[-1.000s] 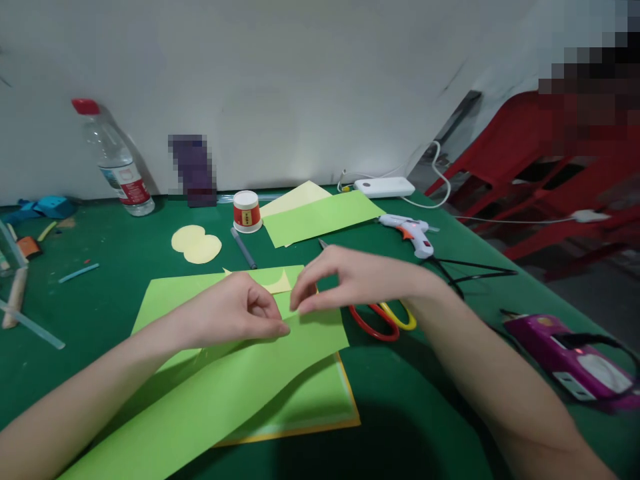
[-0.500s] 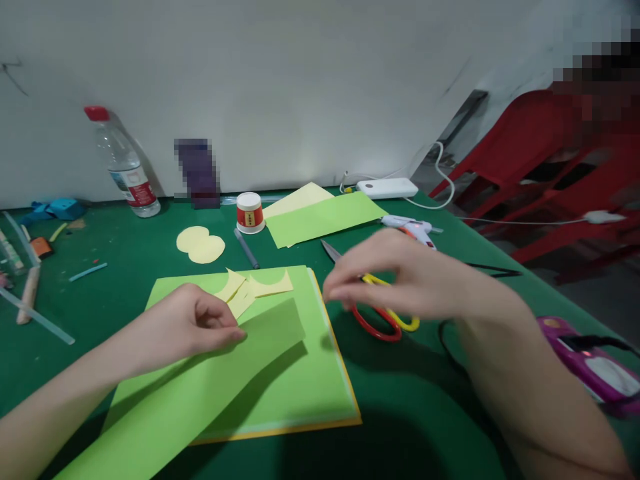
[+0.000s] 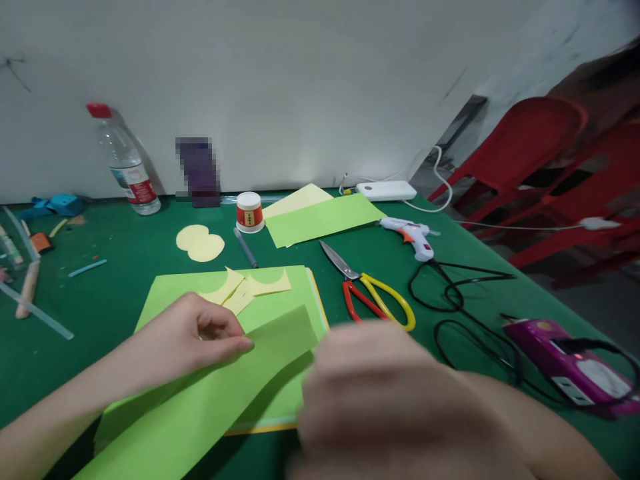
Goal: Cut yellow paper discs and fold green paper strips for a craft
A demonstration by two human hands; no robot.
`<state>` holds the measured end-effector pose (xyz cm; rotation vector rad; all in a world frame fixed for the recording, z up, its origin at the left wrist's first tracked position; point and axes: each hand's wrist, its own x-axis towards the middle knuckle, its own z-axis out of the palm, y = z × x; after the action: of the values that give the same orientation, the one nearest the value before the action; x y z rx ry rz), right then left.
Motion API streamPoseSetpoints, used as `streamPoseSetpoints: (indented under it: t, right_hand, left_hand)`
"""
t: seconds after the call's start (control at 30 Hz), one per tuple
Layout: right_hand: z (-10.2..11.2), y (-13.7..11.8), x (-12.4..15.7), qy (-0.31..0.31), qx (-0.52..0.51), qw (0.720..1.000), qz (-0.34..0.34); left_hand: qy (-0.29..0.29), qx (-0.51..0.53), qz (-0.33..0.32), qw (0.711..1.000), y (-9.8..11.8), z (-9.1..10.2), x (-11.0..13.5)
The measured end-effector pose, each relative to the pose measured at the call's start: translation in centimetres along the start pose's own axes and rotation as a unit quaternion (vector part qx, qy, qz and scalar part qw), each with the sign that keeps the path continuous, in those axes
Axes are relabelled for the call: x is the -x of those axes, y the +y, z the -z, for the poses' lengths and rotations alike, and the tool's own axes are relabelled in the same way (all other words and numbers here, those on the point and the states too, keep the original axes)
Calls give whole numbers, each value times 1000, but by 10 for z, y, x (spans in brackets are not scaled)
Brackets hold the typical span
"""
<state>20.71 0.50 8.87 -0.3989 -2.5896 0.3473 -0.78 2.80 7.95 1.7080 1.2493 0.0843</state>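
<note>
We record the left hand [image 3: 207, 333] pinching a green paper strip [image 3: 225, 393] between closed fingers [image 3: 240, 345], above the green sheet [image 3: 304, 293] on the counter [image 3: 125, 253]; scissors [image 3: 353, 274] lie beside. The right hand [image 3: 375, 393] is blurred; we cannot tell its fingers' opening or hold.

Scissors [image 3: 354, 275], bottle [image 3: 131, 175] on green table [image 3: 130, 287]

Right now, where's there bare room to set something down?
On the left: the green tabletop between the blue stick and yellow cut-out. A smaller gap lies between the pen and scissors. Crowded: the right, with glue gun, black cord and purple power strip; the front, with your left hand and green sheet.
</note>
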Motion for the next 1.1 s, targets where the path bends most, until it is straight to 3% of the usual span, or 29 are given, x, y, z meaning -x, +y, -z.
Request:
streamPoseSetpoints:
  t: [0.07, 0.1, 0.23, 0.33, 0.5, 0.63, 0.73, 0.87, 1.1]
  right_hand:
    - [-1, 13, -6, 58, 2, 997, -45]
    - [-3, 18, -9, 53, -7, 995, -81]
    - [-11, 36, -16, -97, -108, 973, -177]
    - [-14, 44, -17, -135, -166, 960, -180]
    - [-23, 43, -18, -137, -171, 960, -177]
    - [-27, 39, -18, -115, -200, 951, -204]
    - [-21, 44, -16, -124, -249, 936, -218]
    - [-1, 64, -8, -150, -310, 906, -245]
    - [28, 107, 19, -151, -291, 882, -340]
  left_hand:
    - [-5, 0, -14, 1000, 3, -4, 1]
    - [-7, -1, -17, 1000, 3, -5, 1]
    - [-14, 1, -13, 1000, 1, -4, 0]
    - [-24, -28, -28, 999, -4, 2, -1]
    - [-78, -75, -58, 992, -11, 4, -5]
    - [-47, -41, -87, 994, -12, -8, -11]
    - [-47, -24, -74, 996, -12, -11, -11]
    - [-82, -3, -46, 996, -12, 0, -9]
    - [-59, -34, -40, 997, -19, 21, -10]
